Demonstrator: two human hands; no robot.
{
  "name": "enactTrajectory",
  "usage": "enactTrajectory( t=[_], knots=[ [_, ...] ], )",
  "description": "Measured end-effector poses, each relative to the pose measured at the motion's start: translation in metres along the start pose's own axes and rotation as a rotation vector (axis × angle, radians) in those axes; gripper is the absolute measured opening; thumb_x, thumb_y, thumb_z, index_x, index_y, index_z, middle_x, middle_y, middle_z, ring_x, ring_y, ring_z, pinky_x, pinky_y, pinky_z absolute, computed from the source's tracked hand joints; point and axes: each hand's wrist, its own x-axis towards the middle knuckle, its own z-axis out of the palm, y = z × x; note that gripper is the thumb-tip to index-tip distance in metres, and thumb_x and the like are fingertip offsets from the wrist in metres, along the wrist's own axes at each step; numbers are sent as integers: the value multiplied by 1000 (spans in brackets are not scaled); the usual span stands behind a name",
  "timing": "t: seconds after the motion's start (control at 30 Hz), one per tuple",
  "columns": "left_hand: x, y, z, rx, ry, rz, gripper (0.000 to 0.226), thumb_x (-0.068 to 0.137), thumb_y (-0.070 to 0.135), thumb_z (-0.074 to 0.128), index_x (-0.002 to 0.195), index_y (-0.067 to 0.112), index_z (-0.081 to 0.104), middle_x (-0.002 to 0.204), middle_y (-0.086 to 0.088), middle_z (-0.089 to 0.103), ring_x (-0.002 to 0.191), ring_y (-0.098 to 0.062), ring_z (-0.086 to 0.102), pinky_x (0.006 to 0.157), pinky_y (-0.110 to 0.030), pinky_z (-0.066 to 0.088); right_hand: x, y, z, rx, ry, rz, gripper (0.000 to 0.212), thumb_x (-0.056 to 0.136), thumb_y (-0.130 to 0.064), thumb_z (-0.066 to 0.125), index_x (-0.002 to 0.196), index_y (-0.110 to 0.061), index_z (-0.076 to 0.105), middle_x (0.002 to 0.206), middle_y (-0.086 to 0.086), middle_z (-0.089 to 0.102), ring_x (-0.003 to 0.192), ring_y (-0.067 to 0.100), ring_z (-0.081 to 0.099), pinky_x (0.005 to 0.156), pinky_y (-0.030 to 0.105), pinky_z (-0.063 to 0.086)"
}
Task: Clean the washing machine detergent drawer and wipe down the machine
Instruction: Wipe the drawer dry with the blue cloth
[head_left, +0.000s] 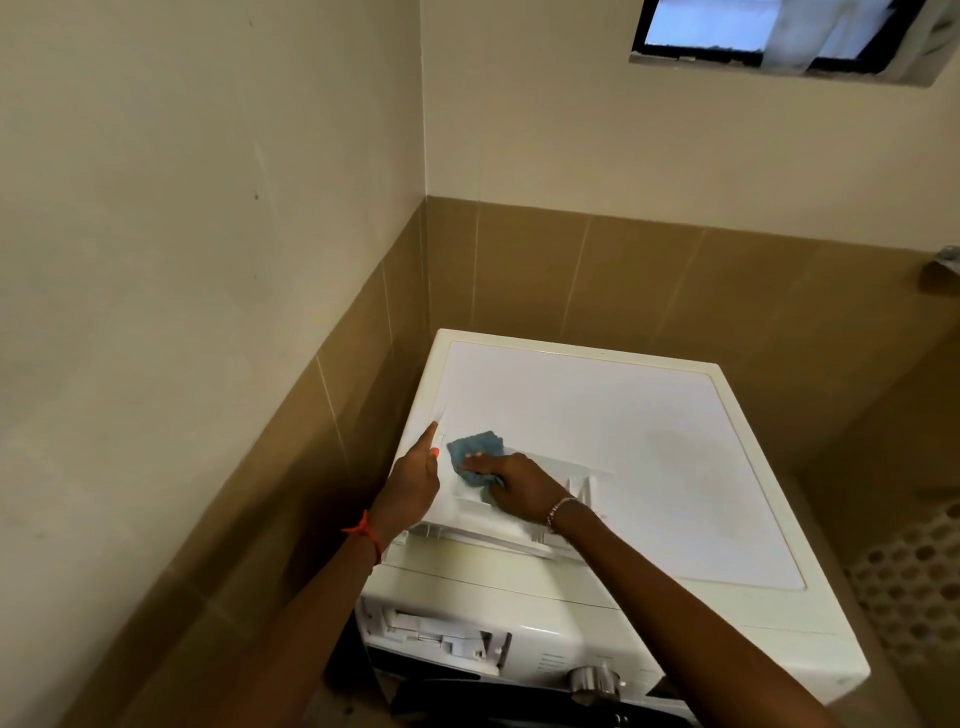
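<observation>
Bracing the detergent drawer (558, 464) with my flat left hand (415, 480), I should press the blue cloth (475, 444) gripped in my right hand (519, 488) into every corner.

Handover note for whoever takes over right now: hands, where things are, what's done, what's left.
Left hand: fingers straight, steadying the left end of the detergent drawer.
Right hand: holds the blue cloth pressed on the drawer.
Drawer is out of its slot, lying on top of the washing machine.
Done: drawer removed.
Left: finish wiping the drawer, refit it, wipe the machine. A greyish patch shows on its top.
</observation>
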Motion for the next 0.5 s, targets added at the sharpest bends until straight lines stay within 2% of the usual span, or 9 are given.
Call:
enactTrajectory(
  t=[0.1, 0.2, 0.23, 0.3, 0.33, 0.37, 0.43, 0.47, 0.5],
  knots=[
    [1, 0, 0, 10, -4, -15, 47, 100, 12, 30, 147, 12, 20, 99, -25, 61, 72, -25, 59, 66, -17, 45, 3, -2, -2, 22, -73, 73, 46, 83, 2, 55, 127, -9, 55, 128, 14, 57, 115, 28, 54, 95, 20, 36],
    [0, 2, 2, 4, -10, -19, 47, 100, 12, 30, 147, 12, 20, 69, -6, 53, 57, -16, 49, 56, -7, 43, 1, -1, -13, -41, -173, 143, 48, 79, 7, 52, 126, -4, 55, 125, 15, 60, 115, 29, 54, 94, 25, 39],
    [0, 2, 2, 3, -6, -23, 47, 100, 12, 30, 146, 12, 21, 74, -12, 57, 62, -22, 54, 60, -11, 44, 1, -1, -17, -54, -197, 169, 50, 79, 9, 50, 128, -4, 54, 127, 14, 58, 117, 28, 52, 95, 24, 37],
    [-1, 1, 0, 13, 0, -37, 47, 100, 12, 29, 146, 11, 21, 104, -30, 60, 89, -39, 59, 73, -26, 47, 0, 0, -25, -84, -236, 226, 50, 81, 9, 46, 128, -7, 54, 128, 12, 57, 119, 26, 50, 94, 22, 36],
    [-1, 1, 0, 4, 2, -39, 46, 100, 11, 29, 146, 11, 22, 105, -32, 59, 89, -40, 59, 72, -26, 46, -2, 3, -29, -107, -248, 258, 47, 82, 8, 44, 125, -7, 58, 125, 12, 58, 117, 27, 52, 91, 23, 38],
    [-1, 1, 0, -5, 5, -31, 46, 100, 10, 30, 146, 10, 23, 93, -29, 59, 76, -35, 58, 65, -21, 46, -5, 6, -33, -135, -249, 285, 44, 82, 6, 44, 120, -7, 61, 121, 14, 60, 114, 28, 54, 87, 24, 40],
    [-1, 1, 1, -10, 10, -9, 46, 100, 8, 31, 145, 10, 24, 70, -11, 48, 52, -12, 42, 50, -7, 41, -13, 15, -36, -181, -227, 357, 39, 84, 2, 44, 115, -9, 63, 117, 14, 62, 110, 28, 56, 83, 23, 41],
    [0, 1, 2, -16, 13, -4, 46, 100, 8, 31, 145, 9, 24, 68, -10, 47, 50, -8, 36, 47, -5, 38, -18, 19, -36, -198, -201, 400, 38, 84, -1, 46, 116, -11, 63, 118, 13, 61, 110, 26, 56, 85, 22, 41],
    [0, 1, 2, -21, 14, 0, 46, 99, 7, 31, 145, 8, 24, 71, -18, 53, 49, -7, 33, 45, -4, 36, -22, 22, -36, -201, -166, 438, 38, 84, -2, 47, 117, -12, 62, 120, 12, 61, 110, 25, 57, 87, 23, 42]
  ],
)
